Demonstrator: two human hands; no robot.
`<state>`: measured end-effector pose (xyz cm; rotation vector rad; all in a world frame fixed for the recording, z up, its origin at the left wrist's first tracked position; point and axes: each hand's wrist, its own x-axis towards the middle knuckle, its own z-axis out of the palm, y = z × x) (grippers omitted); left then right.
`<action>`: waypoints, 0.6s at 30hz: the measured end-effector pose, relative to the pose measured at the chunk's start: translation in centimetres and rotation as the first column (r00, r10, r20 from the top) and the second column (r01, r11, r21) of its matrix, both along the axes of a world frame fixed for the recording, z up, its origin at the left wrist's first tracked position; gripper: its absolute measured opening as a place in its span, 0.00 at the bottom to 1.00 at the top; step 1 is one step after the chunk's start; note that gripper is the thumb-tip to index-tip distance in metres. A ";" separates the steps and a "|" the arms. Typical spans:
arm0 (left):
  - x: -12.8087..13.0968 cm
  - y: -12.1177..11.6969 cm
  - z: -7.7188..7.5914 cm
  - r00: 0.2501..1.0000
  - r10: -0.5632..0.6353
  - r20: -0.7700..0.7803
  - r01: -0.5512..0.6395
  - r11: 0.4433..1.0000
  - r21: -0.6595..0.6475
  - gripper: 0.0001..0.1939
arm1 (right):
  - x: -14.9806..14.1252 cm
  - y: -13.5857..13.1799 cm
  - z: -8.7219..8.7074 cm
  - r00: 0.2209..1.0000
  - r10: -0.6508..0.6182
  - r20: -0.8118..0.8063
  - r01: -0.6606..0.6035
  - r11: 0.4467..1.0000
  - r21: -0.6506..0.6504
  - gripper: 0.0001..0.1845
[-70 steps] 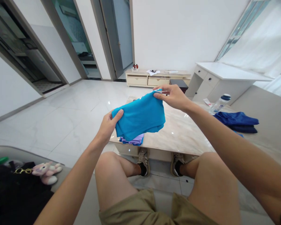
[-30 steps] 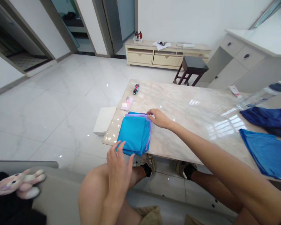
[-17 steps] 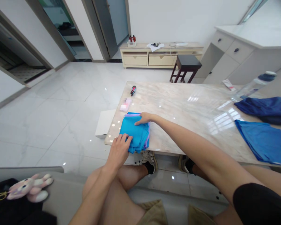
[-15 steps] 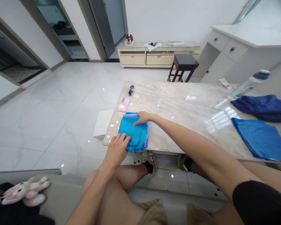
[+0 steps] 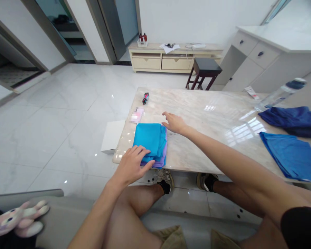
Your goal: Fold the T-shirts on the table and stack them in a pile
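Observation:
A folded bright-blue cloth garment (image 5: 147, 135) lies on top of a small stack at the left end of the marble-look table (image 5: 197, 145). Beneath it a purple folded cloth (image 5: 161, 159) shows along the right and front edges. My left hand (image 5: 133, 160) rests over the near left corner of the stack, fingers spread and thumb apart. Just right of the stack's far corner, my right hand (image 5: 173, 121) hovers with fingers apart, holding nothing. Whether its thumb touches the cloth I cannot tell.
Toward the right lie a blue folded cloth (image 5: 287, 152), dark-blue clothing (image 5: 292, 119) and a clear bottle (image 5: 280, 93). A pink packet (image 5: 137, 115) and a small dark toy-like item (image 5: 145, 98) sit beyond the stack. A white box (image 5: 113, 135) and a stool (image 5: 206, 67) stand on the floor.
The bright-blue garment went from being held up in both hands to lying on the stack, then was shifted toward its far edge. My right hand has let go and moved right.

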<state>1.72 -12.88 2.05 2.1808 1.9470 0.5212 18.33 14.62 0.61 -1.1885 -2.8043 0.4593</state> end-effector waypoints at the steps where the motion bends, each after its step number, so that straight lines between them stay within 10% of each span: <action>1: -0.3 0.2 0.2 0.999 0.013 0.050 -0.014 0.999 0.032 0.15 | 1.6 0.7 -0.1 0.999 -0.017 -0.035 0.018 1.000 0.002 0.27; 6: -0.8 4.5 -0.2 0.978 0.195 0.079 -0.207 0.959 0.192 0.25 | 9.9 5.4 2.0 0.980 -0.135 -0.144 0.146 0.987 0.070 0.27; 11: 3.1 7.2 -5.2 0.974 0.208 -0.090 -0.205 0.978 0.040 0.33 | 18.6 5.7 4.4 0.981 -0.149 -0.123 0.165 0.977 0.137 0.21; 18: 3.9 6.2 -6.6 0.971 0.122 -0.208 -0.128 0.992 -0.015 0.33 | 29.9 3.4 2.1 0.954 -0.300 0.005 0.299 0.952 0.068 0.17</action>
